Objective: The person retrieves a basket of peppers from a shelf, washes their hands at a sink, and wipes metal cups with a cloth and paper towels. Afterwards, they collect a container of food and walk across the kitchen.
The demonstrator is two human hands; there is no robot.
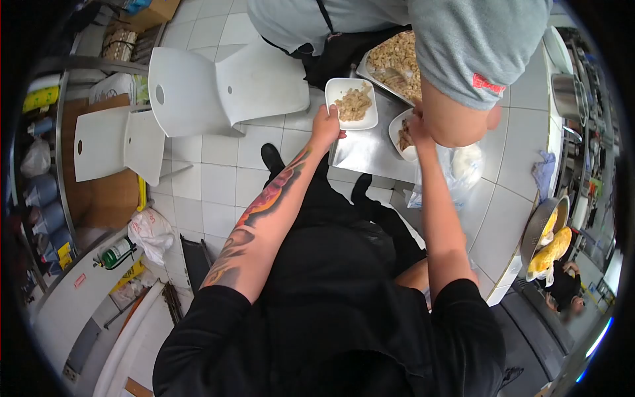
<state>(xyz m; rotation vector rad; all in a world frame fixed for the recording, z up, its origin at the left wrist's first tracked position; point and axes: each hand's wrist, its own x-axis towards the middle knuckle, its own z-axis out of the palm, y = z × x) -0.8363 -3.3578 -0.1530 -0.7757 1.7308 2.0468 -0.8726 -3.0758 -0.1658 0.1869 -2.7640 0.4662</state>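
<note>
My left hand [324,127] is closed on the near left rim of a square white bowl [336,88], thumb over the edge. Pale, chopped food [354,104] lies inside it. My right hand [421,130] grips the right side of a second white bowl [395,137], which holds some darker brownish food; a co-worker's arm partly hides this hand. Behind both bowls, a large metal tray [362,71] is heaped with light brown chopped food [391,56], and a utensil seems to lie in it.
A co-worker in a grey shirt [476,46] leans over the tray from the far side. Clear plastic bags [456,169] lie beside my right forearm. White chairs [258,86] stand at left. At right, a metal pan [534,228] with yellow food sits by a blue cloth [544,175].
</note>
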